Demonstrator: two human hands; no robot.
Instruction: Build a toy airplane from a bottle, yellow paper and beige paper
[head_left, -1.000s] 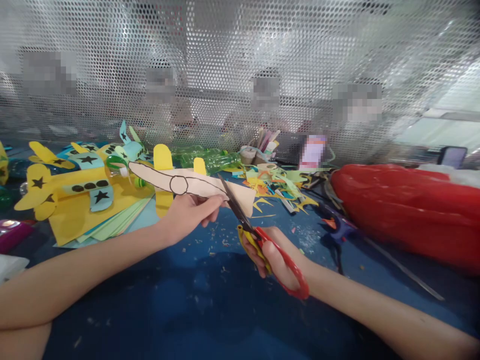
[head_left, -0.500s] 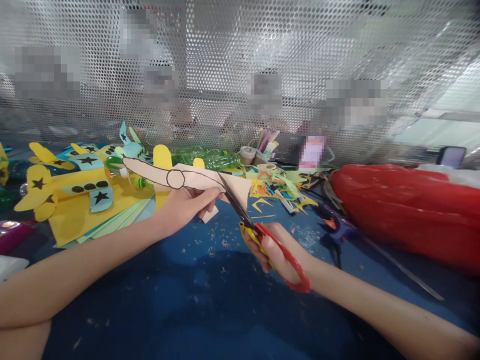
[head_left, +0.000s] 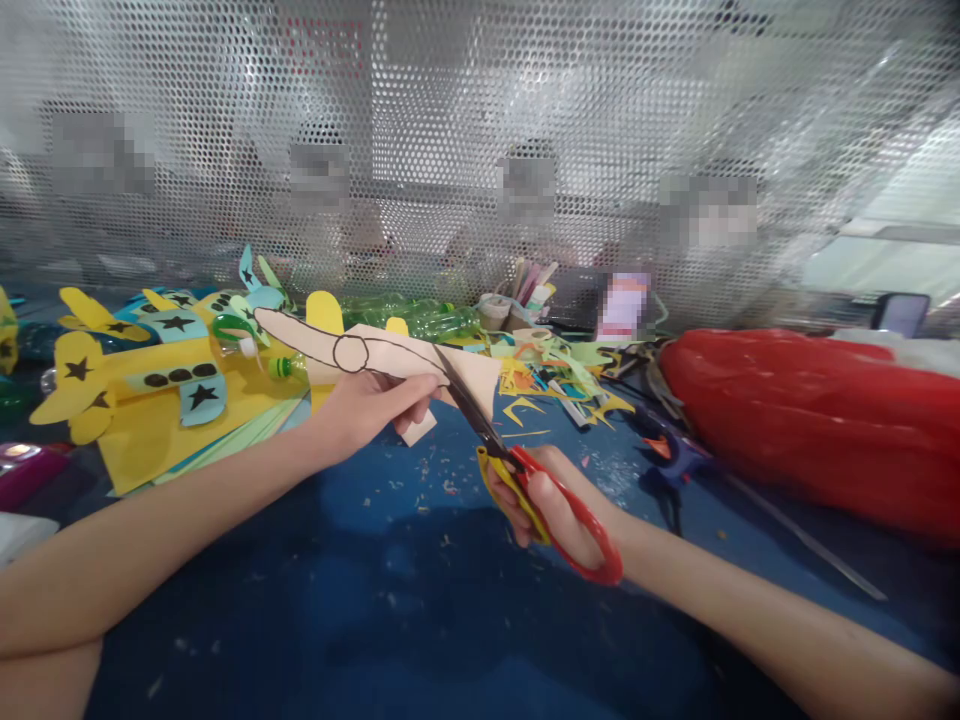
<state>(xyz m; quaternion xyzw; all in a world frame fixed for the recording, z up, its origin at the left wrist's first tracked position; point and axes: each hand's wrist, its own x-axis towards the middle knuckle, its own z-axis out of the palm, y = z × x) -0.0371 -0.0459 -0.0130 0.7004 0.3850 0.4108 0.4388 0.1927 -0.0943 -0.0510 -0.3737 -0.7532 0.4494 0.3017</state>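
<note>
A pale pink paper propeller shape [head_left: 390, 352], outlined in black with a circle at its middle, is pinched along its lower edge by my left hand [head_left: 367, 408]. My right hand [head_left: 551, 500] has its thumb and fingers in the loops of red-and-yellow scissors [head_left: 577, 530]. The dark blades point up and left and lie across the right part of the paper, beside the drawn line. Most of my left fingers are hidden behind the paper. A small pale scrap [head_left: 419, 428] shows just below my left hand.
Yellow and blue paper planes [head_left: 176, 375] stand at the left on yellow sheets. Paper scraps [head_left: 555, 365] are heaped behind the scissors. A blue glue gun [head_left: 679, 455] lies by a red plastic bag [head_left: 810, 430]. Green bottles [head_left: 405, 312] lie before the perforated metal screen [head_left: 435, 120].
The paper's left end has tipped slightly downward and its left tip has shifted a little to the right. Both hands stay almost where they were, still gripping paper and scissors.
</note>
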